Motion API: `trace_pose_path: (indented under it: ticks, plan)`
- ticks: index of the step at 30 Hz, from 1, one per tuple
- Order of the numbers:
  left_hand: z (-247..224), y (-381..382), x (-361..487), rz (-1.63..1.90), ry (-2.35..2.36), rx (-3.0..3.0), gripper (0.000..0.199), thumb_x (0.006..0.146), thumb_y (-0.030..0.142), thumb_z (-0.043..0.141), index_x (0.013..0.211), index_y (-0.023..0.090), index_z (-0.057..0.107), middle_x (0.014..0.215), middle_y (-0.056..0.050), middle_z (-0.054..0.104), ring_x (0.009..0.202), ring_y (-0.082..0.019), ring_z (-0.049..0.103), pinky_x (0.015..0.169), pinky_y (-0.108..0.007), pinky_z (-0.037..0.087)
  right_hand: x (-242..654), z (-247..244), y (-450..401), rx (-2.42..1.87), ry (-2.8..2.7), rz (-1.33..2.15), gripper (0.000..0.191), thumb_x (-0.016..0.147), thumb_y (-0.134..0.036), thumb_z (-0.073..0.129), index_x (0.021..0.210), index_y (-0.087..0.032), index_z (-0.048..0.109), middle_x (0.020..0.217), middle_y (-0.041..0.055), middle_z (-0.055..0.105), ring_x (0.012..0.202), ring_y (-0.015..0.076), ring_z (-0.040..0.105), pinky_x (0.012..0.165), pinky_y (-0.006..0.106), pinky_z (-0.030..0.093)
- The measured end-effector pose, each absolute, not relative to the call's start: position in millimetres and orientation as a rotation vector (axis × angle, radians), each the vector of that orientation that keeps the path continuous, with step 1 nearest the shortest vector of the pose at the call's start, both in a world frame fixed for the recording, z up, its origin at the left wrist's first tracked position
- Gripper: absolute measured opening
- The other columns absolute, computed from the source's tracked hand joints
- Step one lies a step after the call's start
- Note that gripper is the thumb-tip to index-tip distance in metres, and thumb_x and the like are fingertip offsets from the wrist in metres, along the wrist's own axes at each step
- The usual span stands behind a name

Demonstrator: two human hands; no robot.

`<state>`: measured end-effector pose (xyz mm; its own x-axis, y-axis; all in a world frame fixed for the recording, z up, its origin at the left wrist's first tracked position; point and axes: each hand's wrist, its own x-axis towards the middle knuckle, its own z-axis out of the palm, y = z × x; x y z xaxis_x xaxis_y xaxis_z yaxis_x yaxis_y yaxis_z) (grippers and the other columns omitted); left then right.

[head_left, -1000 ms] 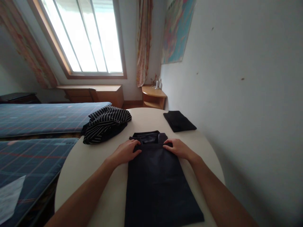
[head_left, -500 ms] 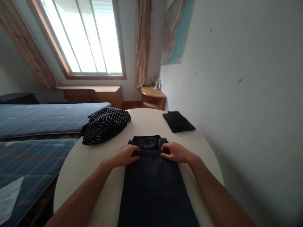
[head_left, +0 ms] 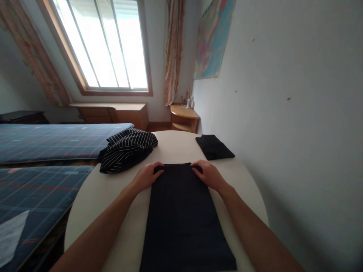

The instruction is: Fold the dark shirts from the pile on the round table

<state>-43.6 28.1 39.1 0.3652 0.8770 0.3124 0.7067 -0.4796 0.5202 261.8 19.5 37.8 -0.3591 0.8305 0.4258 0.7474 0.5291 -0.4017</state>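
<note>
A dark navy shirt (head_left: 184, 215) lies on the round table, folded lengthwise into a long strip that runs toward me. My left hand (head_left: 148, 175) grips its far left corner, thumb on top and fingers curled around the edge. At the far right corner my right hand (head_left: 208, 173) pinches the cloth the same way. Only a thin dark line of the shirt's under layer shows beyond the top edge between my hands. The collar end is covered by the upper layer.
The cream tabletop (head_left: 172, 145) also bears a crumpled black-and-white striped garment (head_left: 127, 149) at the left and a folded black cloth (head_left: 215, 146) at the back right. Plaid mattresses (head_left: 42, 192) adjoin the left side; a white wall (head_left: 297, 151) stands close on the right.
Both hands have moved away from me and slightly apart, drawing the upper layer's edge over the collar opening, which was visible before and is now covered.
</note>
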Motion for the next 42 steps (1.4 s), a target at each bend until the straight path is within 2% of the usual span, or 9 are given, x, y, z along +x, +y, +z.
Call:
trace_pose_path:
  ticks: [7, 17, 22, 26, 30, 36, 42]
  plan:
    - [26, 32, -43, 0.634, 1.424, 2.307, 0.029, 0.089, 0.035, 0.059, 0.113, 0.021, 0.068, 0.107, -0.007, 0.074, 0.101, -0.026, 0.069, 0.092, -0.036, 0.049, 263, 22, 28, -1.413, -2.208, 0.388, 0.025, 0.092, -0.030, 0.058, 0.110, -0.018, 0.070, 0.111, 0.0092, 0.073, 0.104, 0.0234, 0.067, 0.093, 0.034, 0.048]
    - [34, 20, -47, 0.406, 1.203, 2.320, 0.031, 0.084, 0.039, 0.064, 0.110, 0.022, 0.070, 0.097, -0.003, 0.074, 0.084, -0.022, 0.068, 0.076, -0.030, 0.049, 275, 50, -1, -1.385, -2.410, 0.546, 0.028, 0.084, -0.034, 0.065, 0.106, -0.020, 0.074, 0.098, 0.0073, 0.076, 0.084, 0.0212, 0.069, 0.075, 0.029, 0.048]
    - [43, 17, -52, 0.475, 1.187, 2.295, 0.025, 0.086, 0.036, 0.060, 0.103, 0.020, 0.070, 0.084, -0.002, 0.071, 0.073, -0.018, 0.063, 0.066, -0.028, 0.047, 277, 56, -5, -1.290, -2.390, 0.496, 0.020, 0.080, -0.023, 0.063, 0.096, -0.019, 0.073, 0.085, 0.0039, 0.074, 0.074, 0.0176, 0.065, 0.069, 0.027, 0.045]
    - [49, 21, -49, 0.802, 1.197, 2.155, 0.029, 0.083, 0.044, 0.062, 0.095, 0.018, 0.067, 0.075, 0.000, 0.065, 0.066, -0.016, 0.058, 0.060, -0.026, 0.046, 279, 58, -2, -1.192, -2.221, 0.415, 0.016, 0.081, -0.024, 0.062, 0.093, -0.019, 0.071, 0.081, 0.0028, 0.072, 0.072, 0.0171, 0.064, 0.069, 0.028, 0.046]
    - [40, 29, -42, 1.057, 1.298, 1.987, 0.033, 0.082, 0.045, 0.062, 0.101, 0.018, 0.065, 0.081, -0.002, 0.067, 0.070, -0.017, 0.062, 0.064, -0.028, 0.049, 278, 49, 6, -1.261, -1.991, 0.328, 0.022, 0.088, -0.034, 0.061, 0.104, -0.021, 0.069, 0.095, 0.0053, 0.074, 0.083, 0.0193, 0.067, 0.077, 0.030, 0.048]
    - [20, 35, -40, 0.880, 1.462, 2.100, 0.032, 0.084, 0.035, 0.060, 0.112, 0.020, 0.063, 0.104, -0.005, 0.072, 0.074, -0.018, 0.064, 0.075, -0.033, 0.051, 276, 29, 20, -1.344, -2.031, 0.526, 0.028, 0.087, -0.030, 0.063, 0.113, -0.020, 0.068, 0.103, 0.0076, 0.073, 0.094, 0.0213, 0.067, 0.083, 0.033, 0.049]
    - [19, 32, -35, 0.841, 1.536, 2.085, 0.033, 0.086, 0.032, 0.059, 0.118, 0.021, 0.061, 0.108, -0.006, 0.073, 0.079, -0.020, 0.067, 0.080, -0.034, 0.052, 281, 28, 23, -1.313, -1.934, 0.513, 0.025, 0.088, -0.026, 0.061, 0.111, -0.021, 0.068, 0.101, 0.0055, 0.073, 0.089, 0.0188, 0.067, 0.085, 0.033, 0.049]
